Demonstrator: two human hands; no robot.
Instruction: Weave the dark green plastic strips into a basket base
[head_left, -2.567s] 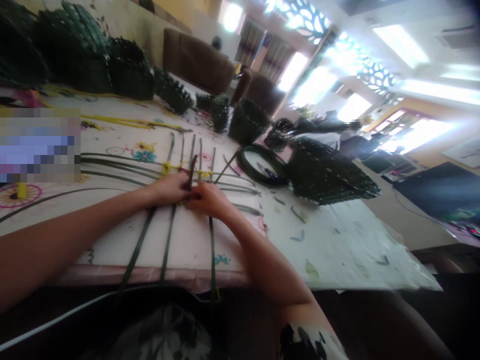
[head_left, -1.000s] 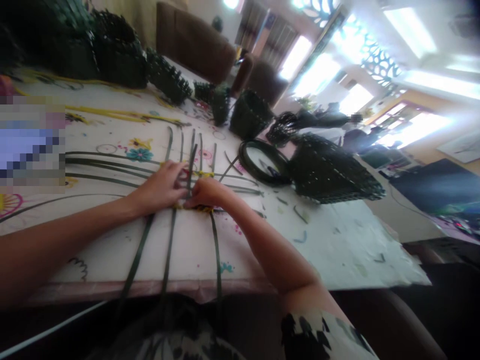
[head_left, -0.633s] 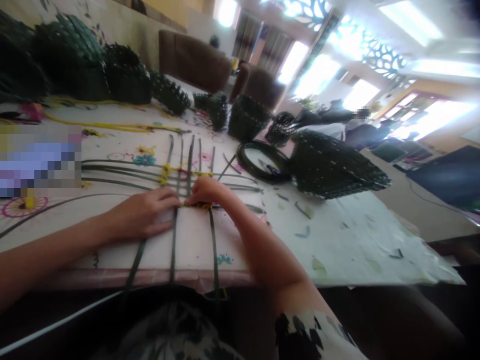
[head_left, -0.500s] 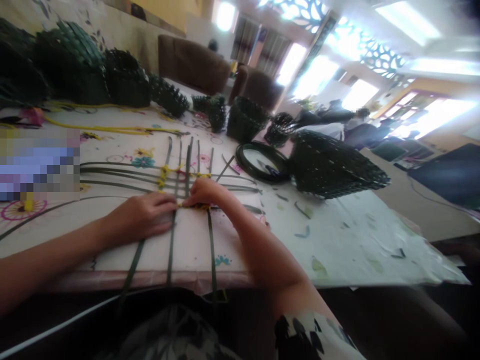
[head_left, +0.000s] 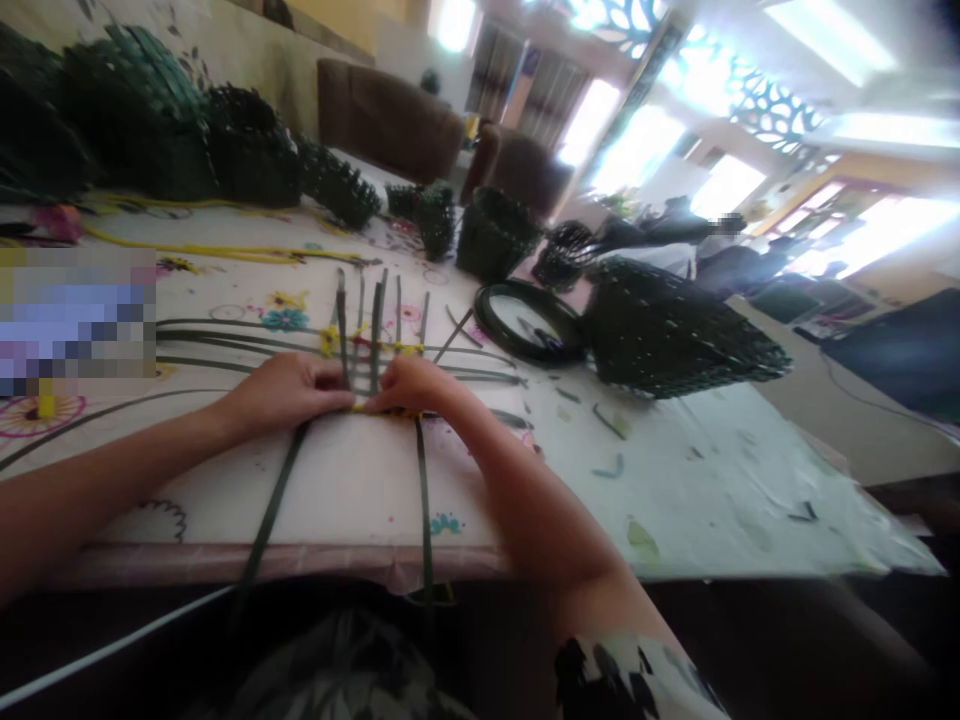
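A grid of dark green flat strips [head_left: 375,340], crossed with yellow strips [head_left: 330,341], lies on the flowered tablecloth. My left hand [head_left: 289,393] is closed, thumb and fingers pinching a dark green strip [head_left: 343,320] that stretches away over the grid. Beside it, my right hand [head_left: 409,382] is closed with its fingertips down on a yellow strip [head_left: 405,412] at the grid's near edge. The two hands nearly touch. Two long green strip ends [head_left: 426,490] run toward me over the table edge. My right fingers partly hide what they grip.
Several dark green woven baskets [head_left: 495,235] line the far side of the table. A coil of green strip [head_left: 487,325] with scissors [head_left: 546,340] inside lies at right, by a large basket [head_left: 675,330]. Yellow strips [head_left: 247,254] lie behind the grid. Cut scraps [head_left: 609,422] litter the right side.
My left hand has moved up and turned, folding one green strip from the near side back over the grid. My right hand has stayed in place.
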